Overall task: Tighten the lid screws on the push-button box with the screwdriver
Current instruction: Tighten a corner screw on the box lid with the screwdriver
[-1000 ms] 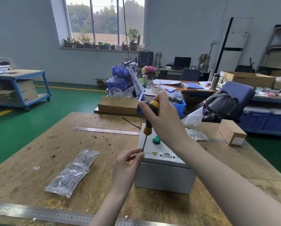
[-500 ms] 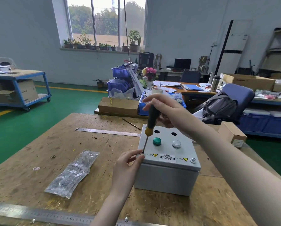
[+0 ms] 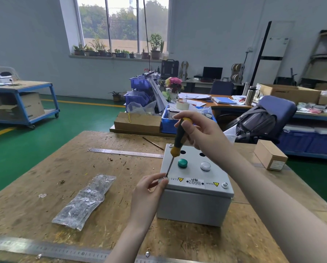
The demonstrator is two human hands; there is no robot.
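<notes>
- Desk (image 3: 45, 168): worn wooden top; carries all items below. Landmark: the push-button box (image 3: 195, 196).
- Plastic bag (image 3: 85, 202): clear, holding small parts; lies flat, well apart to the left of the box.
- Left hand (image 3: 147, 192): at the box's near-left lid corner; fingertips pinch around the corner screw (image 3: 166, 178) and the tool tip, steadying both.
- Screwdriver (image 3: 176, 145): long axis steep, tilted so the handle leans away and right of the tip; tip seated at the near-left screw, handle above the lid's left half.
- Push-button box: grey metal, upright on the desk, centre-right; lid carries a green button (image 3: 182, 163) and a white button (image 3: 205, 166).
- Right hand (image 3: 198, 133): grip closed around the black-and-yellow handle from the right; nearer the handle, as the left is nearer the tip.
- Near-right screw (image 3: 225, 185): stands at the opposite near corner; tightness cannot be judged.
- Judgement: turning depends on keeping the shaft in line with the screw below the grip.
</notes>
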